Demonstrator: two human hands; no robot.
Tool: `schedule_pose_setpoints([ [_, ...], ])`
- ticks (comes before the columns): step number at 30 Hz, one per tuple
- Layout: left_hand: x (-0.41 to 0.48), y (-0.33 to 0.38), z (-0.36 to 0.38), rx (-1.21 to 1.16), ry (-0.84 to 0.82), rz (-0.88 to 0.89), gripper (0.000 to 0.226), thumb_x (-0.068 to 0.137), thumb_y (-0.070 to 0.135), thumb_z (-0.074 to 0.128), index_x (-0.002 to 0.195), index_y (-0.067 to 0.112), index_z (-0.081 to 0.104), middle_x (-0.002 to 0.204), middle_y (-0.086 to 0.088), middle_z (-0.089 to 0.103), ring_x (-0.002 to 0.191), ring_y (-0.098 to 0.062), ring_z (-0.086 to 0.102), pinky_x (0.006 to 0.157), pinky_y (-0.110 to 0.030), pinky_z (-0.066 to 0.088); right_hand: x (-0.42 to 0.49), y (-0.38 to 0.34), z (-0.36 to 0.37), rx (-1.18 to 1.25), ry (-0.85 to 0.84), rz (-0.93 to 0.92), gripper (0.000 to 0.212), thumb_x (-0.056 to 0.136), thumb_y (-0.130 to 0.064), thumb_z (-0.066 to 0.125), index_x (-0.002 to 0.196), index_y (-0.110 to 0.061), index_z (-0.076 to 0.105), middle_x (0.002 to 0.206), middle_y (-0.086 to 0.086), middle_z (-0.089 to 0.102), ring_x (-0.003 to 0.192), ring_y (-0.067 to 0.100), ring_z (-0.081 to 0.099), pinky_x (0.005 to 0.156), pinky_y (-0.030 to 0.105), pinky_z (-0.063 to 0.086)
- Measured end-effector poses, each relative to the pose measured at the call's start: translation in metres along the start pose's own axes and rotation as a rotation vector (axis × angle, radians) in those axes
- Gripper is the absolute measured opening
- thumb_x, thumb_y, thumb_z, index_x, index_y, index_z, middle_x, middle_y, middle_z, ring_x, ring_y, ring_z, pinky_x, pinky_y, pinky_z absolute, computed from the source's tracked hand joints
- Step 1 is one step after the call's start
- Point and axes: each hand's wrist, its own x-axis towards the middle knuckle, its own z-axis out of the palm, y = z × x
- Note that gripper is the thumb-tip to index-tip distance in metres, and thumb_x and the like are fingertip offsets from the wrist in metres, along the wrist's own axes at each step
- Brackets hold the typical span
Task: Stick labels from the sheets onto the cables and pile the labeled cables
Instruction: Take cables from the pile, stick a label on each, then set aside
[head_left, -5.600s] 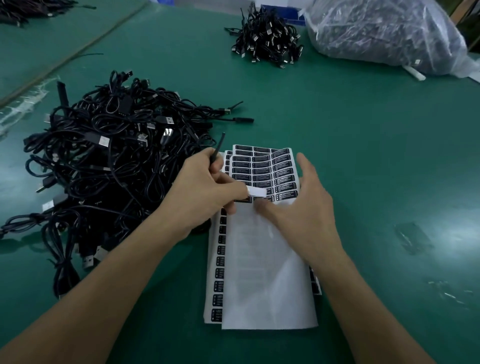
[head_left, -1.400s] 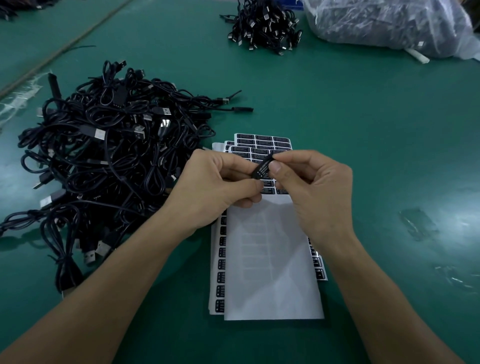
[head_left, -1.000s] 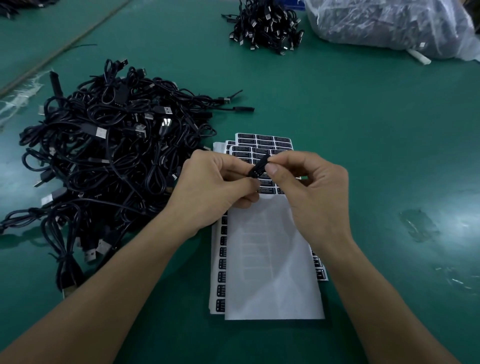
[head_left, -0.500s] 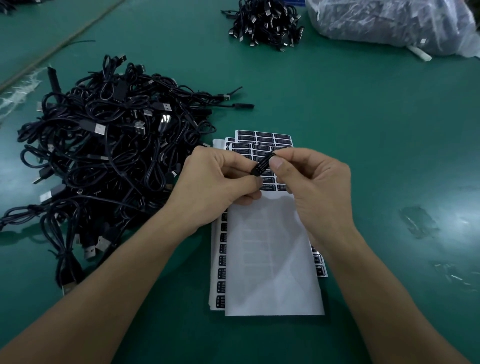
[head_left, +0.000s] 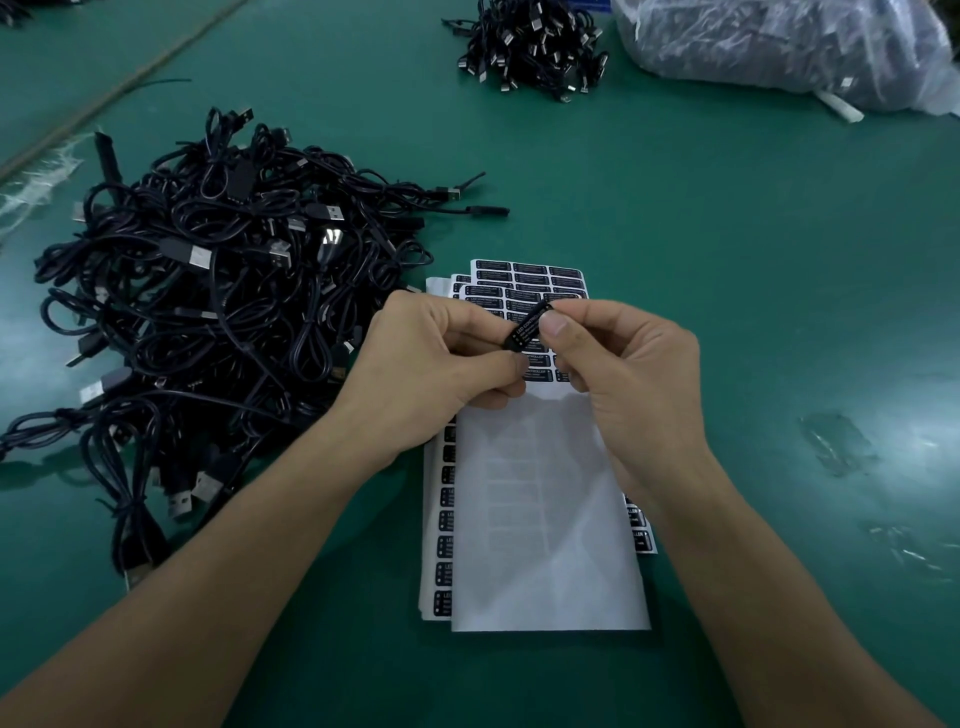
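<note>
Label (head_left: 522, 332) is now seen stuck on the black end piece (head_left: 543, 310) of the cable, which is held up just above the label sheets (head_left: 530, 273); 5-ish secs back it was only being peeled off the sheet by the right hand, so the sticking step looks basically done imo; over the last sec or so hardly anything's been shifted, just the fingertips nudged a bit, prob the label being smoothed down.

Left hand (head_left: 431, 364): fingers curled, lower end of the piece pinched btwn thumb and forefinger; rest of the cable is hidden in/behind that hand, so how it's bunched can't be told. Right hand (head_left: 634, 374): thumb and forefinger closed on the upper end of the same piece, other fingers loosely bent, nothing else held.

White backing sheet (head_left: 545, 509) is laid over the stack on the bench (head_left: 753, 234), top rows of labels left showing. Big tangled heap of cables (head_left: 218, 312) is just left of the sheets; smaller pile (head_left: 530, 47) is far off at the top, beside a plastic bag (head_left: 779, 47).

What's left for this one, as judged: a last press, then it's to be dropped on whichever pile is the labelled one; that can't be told for sure from here, though the far pile is the likely one.
</note>
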Motion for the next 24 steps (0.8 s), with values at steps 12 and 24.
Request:
schedule_pose_setpoints([
  [12,-0.0002,-0.0009,-0.0010,0.002,-0.004,0.012,0.015,0.079,0.000,0.080,0.081,0.015,0.078,0.071,-0.009,0.076,0.066,-0.021,0.075,0.059,-0.024,0.059,-0.0023,-0.0020,0.0008,-0.051,0.020,-0.050,0.015,0.085,-0.008,0.077,0.080,-0.022,0.075,0.062,-0.012,0.068,0.056,-0.001,0.056,0.059,0.012,0.046],
  [24,-0.0002,-0.0006,-0.0004,-0.038,0.004,0.003,0.003,0.082,0.005,0.079,0.083,0.007,0.077,0.070,-0.013,0.075,0.064,-0.021,0.074,0.060,-0.024,0.059,-0.0029,-0.0019,0.0014,-0.070,0.024,-0.075,0.018,0.084,-0.008,0.078,0.079,-0.025,0.075,0.070,-0.009,0.074,0.064,0.000,0.064,0.063,0.013,0.050],
])
